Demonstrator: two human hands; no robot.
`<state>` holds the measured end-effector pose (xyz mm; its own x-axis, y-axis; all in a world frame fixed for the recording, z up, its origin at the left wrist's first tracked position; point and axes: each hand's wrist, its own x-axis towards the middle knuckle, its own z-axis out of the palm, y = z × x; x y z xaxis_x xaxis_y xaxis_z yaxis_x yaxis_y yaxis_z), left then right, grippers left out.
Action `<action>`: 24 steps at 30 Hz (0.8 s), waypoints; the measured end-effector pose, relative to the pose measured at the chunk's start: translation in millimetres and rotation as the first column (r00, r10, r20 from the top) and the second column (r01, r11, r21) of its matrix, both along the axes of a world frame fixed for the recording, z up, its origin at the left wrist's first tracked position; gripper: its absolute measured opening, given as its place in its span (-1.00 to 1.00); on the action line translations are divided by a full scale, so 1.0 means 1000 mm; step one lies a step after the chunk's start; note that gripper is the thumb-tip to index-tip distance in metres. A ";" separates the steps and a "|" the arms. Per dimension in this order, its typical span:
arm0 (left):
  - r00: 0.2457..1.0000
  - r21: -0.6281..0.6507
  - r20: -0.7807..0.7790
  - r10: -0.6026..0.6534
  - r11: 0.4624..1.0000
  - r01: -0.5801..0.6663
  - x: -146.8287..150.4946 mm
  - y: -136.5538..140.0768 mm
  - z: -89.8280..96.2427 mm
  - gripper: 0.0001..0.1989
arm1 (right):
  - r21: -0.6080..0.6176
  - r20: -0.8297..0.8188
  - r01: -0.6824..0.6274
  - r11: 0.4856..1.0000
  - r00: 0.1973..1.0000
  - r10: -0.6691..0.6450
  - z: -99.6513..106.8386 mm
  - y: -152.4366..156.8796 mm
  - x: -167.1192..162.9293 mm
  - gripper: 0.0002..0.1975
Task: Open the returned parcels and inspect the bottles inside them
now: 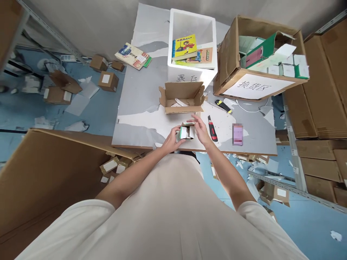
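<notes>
Close to the table's front edge, my left hand (pixel 171 140) grips a small white and green carton (pixel 187 133) by its left side. Its top flaps stand up and apart; what lies inside is too small to make out. At the carton's right, my right hand (pixel 200 130) has its fingers stretched out over the far edge, and whether they touch it I cannot tell. Just beyond stands an opened brown cardboard box (pixel 184 96) with a scrap of white paper in it. A red and black utility knife (pixel 213 129) lies right of my right hand.
A white foam box (pixel 192 74) with books and a large cardboard box (pixel 227 61) of green and white cartons stand at the back. Books (pixel 132 56) lie at the far left. A yellow and black knife (pixel 223 106) and a blurred phone-like thing (pixel 238 134) lie on the right.
</notes>
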<state>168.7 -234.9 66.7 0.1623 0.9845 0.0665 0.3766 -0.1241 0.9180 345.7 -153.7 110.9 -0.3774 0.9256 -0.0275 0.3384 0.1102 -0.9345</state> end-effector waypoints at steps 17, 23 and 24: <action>0.997 -0.036 -0.019 -0.078 0.996 0.078 -0.016 0.016 0.000 -0.45 | 0.176 0.588 -0.519 0.836 0.737 0.333 0.003 -0.032 0.032 -0.35; 0.972 -0.047 -0.052 -0.228 0.973 0.226 -0.023 0.016 0.014 -0.52 | 0.222 0.492 -0.492 0.842 0.802 0.338 -0.015 -0.036 0.038 -0.40; 0.968 -0.046 -0.067 -0.242 0.970 0.239 -0.025 0.016 0.017 -0.51 | 0.232 0.478 -0.465 0.854 0.819 0.316 -0.017 -0.036 0.036 -0.43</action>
